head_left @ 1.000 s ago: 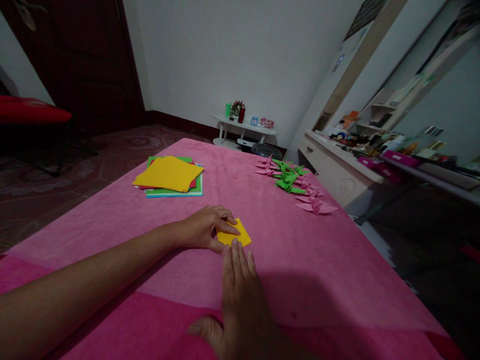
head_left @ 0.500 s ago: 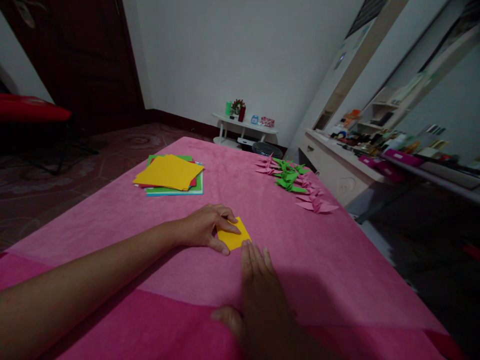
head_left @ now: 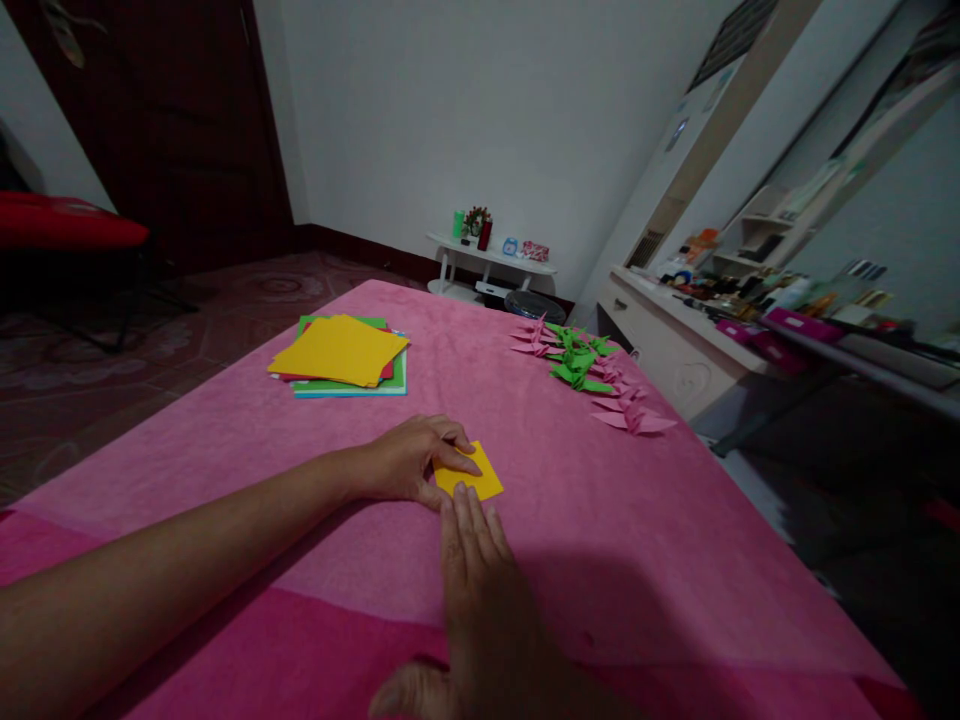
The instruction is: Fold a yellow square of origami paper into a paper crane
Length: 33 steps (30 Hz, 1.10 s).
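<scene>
A small folded piece of yellow origami paper (head_left: 487,478) lies flat on the pink cloth (head_left: 645,530) in front of me. My left hand (head_left: 420,455) reaches in from the left, its fingers spread and resting on the paper's left part, pressing it down. Along the paper's near edge lie the outstretched fingertips of my right hand (head_left: 487,590), with the thumb held apart. Fingers of both hands cover parts of the left and near edges.
A stack of coloured paper sheets (head_left: 341,350), yellow on top, lies at the back left. Several folded paper cranes (head_left: 577,362), green and pink, sit at the right edge. Beyond stand a white shelf (head_left: 491,256) and a cluttered dressing table (head_left: 675,335).
My right hand has slid left along the paper's near edge, from its right corner toward my left thumb. The left hand and the paper have stayed in place.
</scene>
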Each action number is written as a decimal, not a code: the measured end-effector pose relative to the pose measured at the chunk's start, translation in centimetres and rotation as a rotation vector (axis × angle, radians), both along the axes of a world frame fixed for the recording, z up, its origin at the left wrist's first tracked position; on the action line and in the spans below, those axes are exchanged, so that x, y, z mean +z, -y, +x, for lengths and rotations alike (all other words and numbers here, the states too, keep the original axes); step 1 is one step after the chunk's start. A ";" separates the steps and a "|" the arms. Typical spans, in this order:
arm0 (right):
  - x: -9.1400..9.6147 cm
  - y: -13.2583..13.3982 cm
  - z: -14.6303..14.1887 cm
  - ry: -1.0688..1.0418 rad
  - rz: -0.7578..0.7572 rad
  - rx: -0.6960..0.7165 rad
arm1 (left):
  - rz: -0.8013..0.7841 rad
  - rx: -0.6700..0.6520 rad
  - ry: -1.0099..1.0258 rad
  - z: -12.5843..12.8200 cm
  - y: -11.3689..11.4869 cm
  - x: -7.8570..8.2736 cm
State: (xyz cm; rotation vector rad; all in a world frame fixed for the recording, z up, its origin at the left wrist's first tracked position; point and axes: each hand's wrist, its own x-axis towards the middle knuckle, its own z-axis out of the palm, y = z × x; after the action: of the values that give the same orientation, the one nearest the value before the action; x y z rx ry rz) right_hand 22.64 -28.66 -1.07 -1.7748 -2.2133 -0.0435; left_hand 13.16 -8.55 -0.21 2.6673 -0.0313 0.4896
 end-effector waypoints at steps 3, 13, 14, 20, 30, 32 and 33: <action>-0.5 0.6 1.0 -0.009 0.010 0.018 | -0.003 -0.001 -0.014 -0.1 0.1 0.1; 4.3 -2.9 8.1 -0.105 -0.164 -0.310 | 0.010 0.017 -0.032 0.1 0.2 0.4; 4.5 -4.2 8.5 -0.179 -0.172 -0.310 | 0.017 0.017 -0.034 0.2 0.2 0.5; 2.6 -11.7 9.8 -0.576 -0.240 -0.144 | 0.044 0.031 -0.036 -0.1 0.7 0.8; 2.9 -13.5 10.8 -0.760 -0.519 -0.063 | 0.211 0.093 -0.055 -0.8 2.2 2.9; 2.8 -13.2 11.2 -0.925 -0.440 -0.229 | 0.278 0.090 -0.074 -0.8 2.6 3.6; 2.7 -13.0 11.4 -1.003 -0.390 -0.322 | 0.318 0.092 -0.081 -0.8 2.7 4.0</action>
State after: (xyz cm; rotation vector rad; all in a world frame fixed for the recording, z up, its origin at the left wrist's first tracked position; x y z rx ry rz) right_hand 34.09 -15.65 1.65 -1.7280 -1.2500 1.0238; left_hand 12.41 -11.22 3.77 3.0095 0.0411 0.4361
